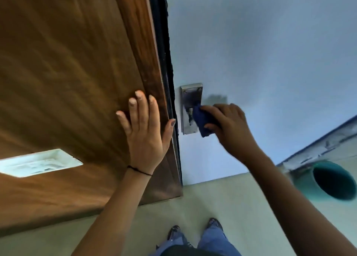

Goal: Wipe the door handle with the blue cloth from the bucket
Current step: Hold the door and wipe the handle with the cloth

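A person's right hand point(229, 126) grips a bunched blue cloth point(202, 121) against the door handle point(190, 113) on its steel plate point(190, 95), mounted on a pale blue door point(260, 52). At nine o'clock from the plate, the left hand point(144, 129) lies flat, fingers spread, on a brown wooden panel point(63, 66). A teal bucket point(332, 180) stands on the floor at four o'clock.

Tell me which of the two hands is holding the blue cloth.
The right hand grips the blue cloth, pressing it against the metal handle plate. The left hand holds nothing; it lies flat on the wooden door.
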{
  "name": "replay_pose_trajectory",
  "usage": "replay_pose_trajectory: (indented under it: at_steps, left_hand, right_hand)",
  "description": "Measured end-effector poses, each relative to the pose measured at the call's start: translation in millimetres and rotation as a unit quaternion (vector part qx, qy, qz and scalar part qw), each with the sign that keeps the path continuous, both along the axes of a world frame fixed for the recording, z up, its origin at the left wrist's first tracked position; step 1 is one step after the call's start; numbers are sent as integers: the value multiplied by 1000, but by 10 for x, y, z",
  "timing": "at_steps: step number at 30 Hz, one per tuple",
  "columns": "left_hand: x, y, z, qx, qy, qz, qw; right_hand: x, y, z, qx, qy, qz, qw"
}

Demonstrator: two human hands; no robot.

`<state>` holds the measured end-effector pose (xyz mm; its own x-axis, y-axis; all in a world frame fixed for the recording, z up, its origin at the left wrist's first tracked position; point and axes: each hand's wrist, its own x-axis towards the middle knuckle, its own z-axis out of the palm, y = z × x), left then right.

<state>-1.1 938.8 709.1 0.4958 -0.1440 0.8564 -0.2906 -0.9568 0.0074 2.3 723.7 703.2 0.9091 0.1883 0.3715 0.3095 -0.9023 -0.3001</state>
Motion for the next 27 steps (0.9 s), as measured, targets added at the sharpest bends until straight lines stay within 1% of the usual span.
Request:
replay_pose_trajectory:
  at_steps: [2,4,8,11,14,19,21,23,25,27]
  left_hand:
    - [13,22,-16,16,1,12,1000]
    - [16,25,-31,26,-4,19,999]
    - [27,0,-62,22,-19,15,999]
    - [28,7,-65,18,-22,4,1000]
    - [20,19,-51,17,-18,-4,1000]
    - [16,27,-33,15,-13,-8,1000]
    - [10,33,-23,17,-10,-21,1000]
    - [7,39,-19,15,-6,-26,1000]
    - [2,48,-18,11,-3,-31,999]
    - [-3,55,-15,12,-2,-40,999]
  right_hand:
    - [-39,-105,4,28,37,-22,999]
    - [-69,-78,18,43,47,-37,997]
    - [-95,344,28,3,29,-9,1000]
    - [-100,453,-4,12,10,-9,1000]
    - [-97,335,-14,23,-7,-2,1000]
    - [-63,-31,-38,42,31,-44,998]
    - [-53,-199,-65,67,45,-64,995]
    - [-35,-294,-88,116,62,-74,989]
    - [-27,-322,-127,184,84,-74,976]
    - [-43,-323,-173,266,95,-65,957]
